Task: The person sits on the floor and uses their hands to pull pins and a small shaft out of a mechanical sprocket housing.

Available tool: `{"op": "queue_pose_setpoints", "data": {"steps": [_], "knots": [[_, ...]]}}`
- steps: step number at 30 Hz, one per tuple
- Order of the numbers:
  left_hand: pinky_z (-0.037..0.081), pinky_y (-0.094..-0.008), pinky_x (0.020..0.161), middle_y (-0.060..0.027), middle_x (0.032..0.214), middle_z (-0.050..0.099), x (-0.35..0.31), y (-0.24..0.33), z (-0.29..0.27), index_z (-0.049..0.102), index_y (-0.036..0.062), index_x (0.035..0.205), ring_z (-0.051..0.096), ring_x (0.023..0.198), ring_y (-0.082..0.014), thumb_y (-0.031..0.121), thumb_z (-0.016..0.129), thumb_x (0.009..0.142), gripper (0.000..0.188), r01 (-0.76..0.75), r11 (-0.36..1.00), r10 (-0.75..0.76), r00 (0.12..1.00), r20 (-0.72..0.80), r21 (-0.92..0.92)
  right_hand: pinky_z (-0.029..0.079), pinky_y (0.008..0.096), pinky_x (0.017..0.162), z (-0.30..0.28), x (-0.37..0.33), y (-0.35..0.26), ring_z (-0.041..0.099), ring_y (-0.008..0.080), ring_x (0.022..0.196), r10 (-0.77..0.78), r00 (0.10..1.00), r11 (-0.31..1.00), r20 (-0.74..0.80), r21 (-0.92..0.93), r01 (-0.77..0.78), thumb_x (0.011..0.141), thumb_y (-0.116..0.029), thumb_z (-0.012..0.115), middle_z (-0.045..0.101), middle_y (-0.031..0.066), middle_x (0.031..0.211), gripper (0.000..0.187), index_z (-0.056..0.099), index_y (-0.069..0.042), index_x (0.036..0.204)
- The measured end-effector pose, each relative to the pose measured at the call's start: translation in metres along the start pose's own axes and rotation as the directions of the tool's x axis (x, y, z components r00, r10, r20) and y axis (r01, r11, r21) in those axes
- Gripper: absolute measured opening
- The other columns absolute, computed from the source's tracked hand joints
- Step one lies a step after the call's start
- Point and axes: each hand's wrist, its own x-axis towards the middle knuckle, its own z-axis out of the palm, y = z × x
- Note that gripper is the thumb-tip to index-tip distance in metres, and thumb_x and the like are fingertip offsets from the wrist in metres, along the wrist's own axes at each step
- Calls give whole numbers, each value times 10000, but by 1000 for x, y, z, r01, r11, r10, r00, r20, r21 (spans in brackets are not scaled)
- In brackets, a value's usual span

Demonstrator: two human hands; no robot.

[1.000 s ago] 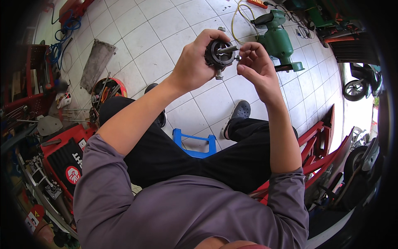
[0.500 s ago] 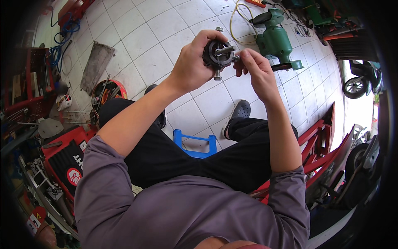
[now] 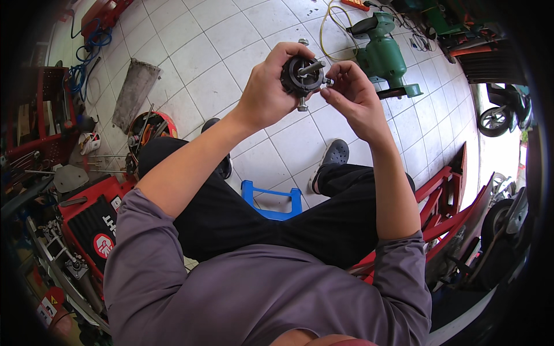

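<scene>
Upper centre of frame: the left hand [image 3: 270,83] clamps a dark ring [image 3: 290,82]; the right hand [image 3: 358,99] curls around its side bolt [image 3: 328,82], contact unclear. Upper bolt [image 3: 303,41] and lower bolt [image 3: 302,106] appear fitted; side seating is uncertain.

1 green bench grinder [image 3: 391,62] sits on the white tiled floor [image 3: 262,163] beside a yellow cable [image 3: 322,36]. Leftward, tools [image 3: 149,126] stand in a red container [image 3: 171,123]; at far right is 1 motorcycle [image 3: 508,115].
</scene>
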Motion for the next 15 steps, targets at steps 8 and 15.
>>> {"op": "queue_pose_setpoints", "data": {"steps": [8,15], "knots": [[533,-235,808,-50,990,617,-1,-5,3,461,47,1171,633,893,-103,-24,791,739,548,27,997,-27,1000,7,-77,432,226,662,-5,1,-6,518,84,731,150,986,982,76,101,-157,956,-225,613,567,17,831,264,571,5,1078],[551,-244,817,-46,973,622,-2,-3,3,458,42,1168,637,899,-99,-43,774,742,537,29,998,-29,1000,2,-50,438,230,635,-4,2,-10,533,84,701,181,983,979,40,88,-184,960,-234,609,590,29,814,252,599,13,1008]]}}
